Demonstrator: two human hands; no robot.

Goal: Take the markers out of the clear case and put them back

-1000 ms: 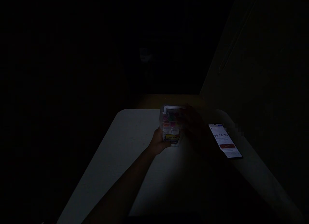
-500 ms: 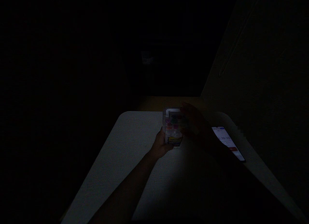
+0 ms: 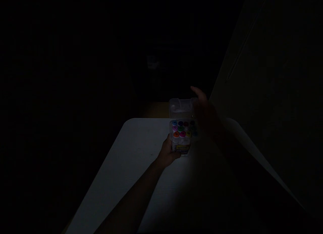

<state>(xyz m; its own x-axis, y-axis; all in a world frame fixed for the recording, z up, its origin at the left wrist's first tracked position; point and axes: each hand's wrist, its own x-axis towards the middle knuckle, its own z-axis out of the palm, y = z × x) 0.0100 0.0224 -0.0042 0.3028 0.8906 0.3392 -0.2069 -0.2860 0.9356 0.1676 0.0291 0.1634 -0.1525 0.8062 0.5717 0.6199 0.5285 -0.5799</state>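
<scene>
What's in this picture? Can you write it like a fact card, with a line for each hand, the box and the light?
Left hand: gripping the clear box at its side
Right hand: by the lid; too dark to tell if it touches
Box lid: raised open
Inside: round caps, including orange, pink, green and yellow
Box front: label with yellow on it
Surface: white table
Light: very dim, with shadow over the table's right side
</scene>
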